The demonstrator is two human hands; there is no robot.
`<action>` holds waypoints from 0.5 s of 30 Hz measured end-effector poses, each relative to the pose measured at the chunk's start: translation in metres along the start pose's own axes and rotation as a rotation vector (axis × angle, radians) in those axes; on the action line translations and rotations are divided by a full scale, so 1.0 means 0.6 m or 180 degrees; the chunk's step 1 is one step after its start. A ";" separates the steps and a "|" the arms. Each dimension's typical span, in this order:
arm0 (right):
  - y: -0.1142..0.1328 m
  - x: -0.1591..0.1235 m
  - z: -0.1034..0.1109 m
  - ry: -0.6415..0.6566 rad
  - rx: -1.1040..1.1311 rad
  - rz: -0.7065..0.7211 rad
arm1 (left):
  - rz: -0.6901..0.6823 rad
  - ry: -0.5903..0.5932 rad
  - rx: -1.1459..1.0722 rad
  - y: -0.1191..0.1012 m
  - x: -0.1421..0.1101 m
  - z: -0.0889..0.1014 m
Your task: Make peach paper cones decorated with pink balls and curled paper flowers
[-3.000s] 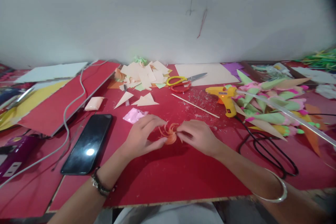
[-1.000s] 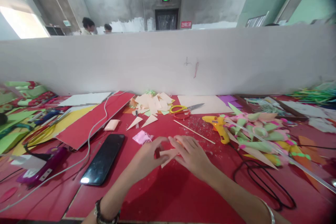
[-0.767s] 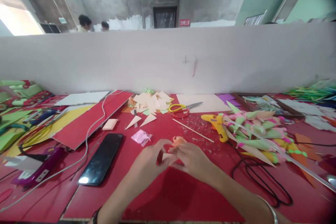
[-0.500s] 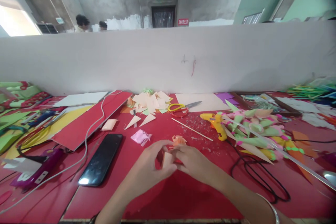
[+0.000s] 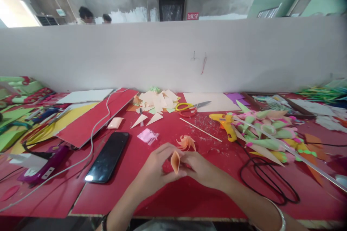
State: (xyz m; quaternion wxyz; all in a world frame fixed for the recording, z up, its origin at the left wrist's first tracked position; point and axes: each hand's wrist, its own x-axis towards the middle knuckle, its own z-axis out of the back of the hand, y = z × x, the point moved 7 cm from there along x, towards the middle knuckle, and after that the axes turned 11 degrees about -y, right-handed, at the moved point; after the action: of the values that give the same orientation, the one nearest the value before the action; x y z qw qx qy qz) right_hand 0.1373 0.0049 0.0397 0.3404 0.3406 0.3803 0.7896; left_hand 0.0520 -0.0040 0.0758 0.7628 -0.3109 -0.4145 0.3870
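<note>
A small peach paper cone (image 5: 175, 161) is held between my two hands, its mouth facing me and pinched to a narrow oval. My left hand (image 5: 154, 168) curls round the cone's left side, with the thumb under its lower edge. From the right, my right hand (image 5: 200, 169) closes its fingers on the cone; its fingertips are partly hidden. Just beyond the fingers, an orange swirled paper flower (image 5: 186, 142) lies on the red table. A pink plastic packet (image 5: 148, 136) and two pale paper triangles (image 5: 139, 121) lie further to the left.
A yellow glue gun (image 5: 226, 124) with a black cord sits right, beside piled paper cones (image 5: 271, 130). Scissors (image 5: 187, 108), a thin stick (image 5: 200, 130) and paper scraps (image 5: 155, 101) lie further back. A phone (image 5: 108, 157) and purple power strip (image 5: 45, 164) are left.
Three seconds ago both hands were at the orange paper flower; it now lies on the table. A flat peach paper piece has become a cone in my hands. The view has tilted up.
</note>
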 end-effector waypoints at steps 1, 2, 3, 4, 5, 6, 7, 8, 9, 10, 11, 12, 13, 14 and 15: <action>0.003 0.000 0.000 -0.0012 0.0033 0.0036 | -0.0021 -0.0007 0.0001 0.000 0.000 0.001; 0.006 0.000 -0.001 -0.0013 0.0065 0.0094 | -0.0032 -0.0009 0.0007 0.000 -0.001 0.001; 0.009 0.000 -0.001 -0.0014 0.0092 0.0161 | -0.0032 -0.0024 0.0021 0.001 -0.001 0.001; 0.011 -0.001 -0.001 -0.0024 0.0102 0.0215 | -0.0028 -0.0049 0.0044 0.002 -0.002 0.002; 0.010 -0.001 -0.001 -0.0053 0.0081 0.0233 | -0.0020 -0.0077 0.0074 0.003 -0.002 0.003; 0.008 0.000 0.000 -0.0096 0.0042 0.0210 | -0.0010 -0.0109 0.0103 0.004 -0.002 0.003; 0.004 0.000 0.002 -0.0143 0.0000 0.0149 | 0.0003 -0.0145 0.0124 0.005 -0.002 0.005; 0.000 0.000 0.003 -0.0171 -0.0023 0.0064 | 0.0013 -0.0183 0.0126 0.006 -0.001 0.006; -0.005 0.000 0.003 -0.0166 -0.0008 -0.0032 | 0.0025 -0.0225 0.0115 0.007 -0.001 0.008; -0.008 -0.001 0.001 -0.0129 0.0057 -0.0126 | 0.0040 -0.0265 0.0091 0.008 0.000 0.010; -0.010 -0.001 -0.001 -0.0069 0.0165 -0.0207 | 0.0063 -0.0300 0.0060 0.009 0.000 0.012; -0.011 -0.002 -0.004 -0.0007 0.0283 -0.0268 | 0.0090 -0.0327 0.0032 0.011 0.000 0.013; -0.011 -0.002 -0.007 0.0037 0.0379 -0.0307 | 0.0125 -0.0349 0.0012 0.013 0.000 0.014; -0.011 -0.002 -0.008 0.0058 0.0439 -0.0322 | 0.0172 -0.0361 -0.0006 0.015 0.000 0.015; -0.010 -0.002 -0.010 0.0063 0.0450 -0.0318 | 0.0249 -0.0357 -0.0038 0.019 0.000 0.014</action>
State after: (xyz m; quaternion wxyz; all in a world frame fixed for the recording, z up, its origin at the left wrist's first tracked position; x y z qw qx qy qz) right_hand 0.1351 0.0044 0.0315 0.3507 0.3366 0.4549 0.7461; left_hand 0.0408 0.0029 0.0708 0.7208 -0.3093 -0.4463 0.4308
